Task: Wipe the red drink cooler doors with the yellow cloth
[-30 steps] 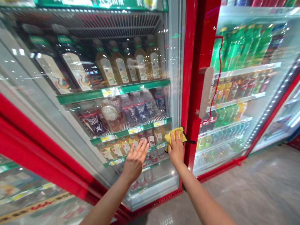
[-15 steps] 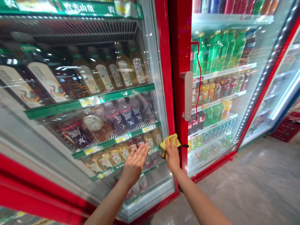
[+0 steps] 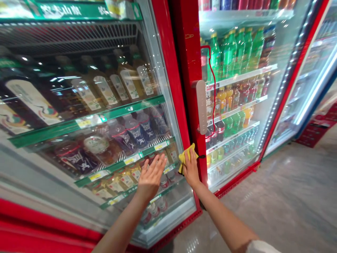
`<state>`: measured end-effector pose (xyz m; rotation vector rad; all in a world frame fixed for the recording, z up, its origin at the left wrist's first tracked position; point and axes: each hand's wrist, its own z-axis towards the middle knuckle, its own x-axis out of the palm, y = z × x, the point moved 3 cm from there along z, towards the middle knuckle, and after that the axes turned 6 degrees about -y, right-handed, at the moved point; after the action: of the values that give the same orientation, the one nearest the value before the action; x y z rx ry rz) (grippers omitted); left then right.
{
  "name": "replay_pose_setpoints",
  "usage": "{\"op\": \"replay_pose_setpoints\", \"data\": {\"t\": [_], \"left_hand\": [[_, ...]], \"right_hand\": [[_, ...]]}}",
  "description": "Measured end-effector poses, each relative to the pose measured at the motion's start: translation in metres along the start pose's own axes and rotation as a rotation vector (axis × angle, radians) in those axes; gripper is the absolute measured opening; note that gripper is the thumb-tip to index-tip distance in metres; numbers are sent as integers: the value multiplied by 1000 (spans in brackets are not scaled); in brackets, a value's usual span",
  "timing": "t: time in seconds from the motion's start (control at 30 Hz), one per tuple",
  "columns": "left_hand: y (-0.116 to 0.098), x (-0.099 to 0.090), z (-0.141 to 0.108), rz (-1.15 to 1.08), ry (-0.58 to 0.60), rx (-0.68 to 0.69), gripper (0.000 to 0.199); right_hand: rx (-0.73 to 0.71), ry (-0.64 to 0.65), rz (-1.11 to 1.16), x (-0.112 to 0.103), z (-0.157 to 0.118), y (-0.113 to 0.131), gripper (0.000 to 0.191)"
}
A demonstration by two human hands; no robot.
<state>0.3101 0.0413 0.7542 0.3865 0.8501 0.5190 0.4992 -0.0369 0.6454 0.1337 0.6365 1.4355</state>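
My right hand (image 3: 191, 170) presses a yellow cloth (image 3: 184, 159) with a black loop against the red door frame (image 3: 168, 70) of a glass-fronted cooler, its fingers bent over the cloth. To the left, my left hand (image 3: 152, 174) is spread with nothing in it, in front of the glass door; whether it touches the glass I cannot tell. Behind the glass, bottles (image 3: 135, 131) stand on shelves with green edges (image 3: 126, 112).
A second lit cooler on the right holds green bottles (image 3: 230, 52) and other drinks. Its pale door handle (image 3: 201, 107) and a hanging red cord (image 3: 214, 88) stand close above my right hand. Red crates (image 3: 314, 128) sit on the grey floor (image 3: 263, 211) at the far right.
The view has shifted, so the coolers sit farther left in the picture. My right hand and the cloth remain at the door frame, slightly higher in view. My left hand is still spread.
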Motion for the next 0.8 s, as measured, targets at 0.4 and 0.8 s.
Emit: {"op": "replay_pose_setpoints", "data": {"t": [0.4,0.8], "left_hand": [[7,-14,5,18,-29,-14,74],[43,-48,-59,31,75,-120,78]], "right_hand": [[-100,117,-111,-3,46,42,78],[-50,152,-137,-3,39,64,83]]}}
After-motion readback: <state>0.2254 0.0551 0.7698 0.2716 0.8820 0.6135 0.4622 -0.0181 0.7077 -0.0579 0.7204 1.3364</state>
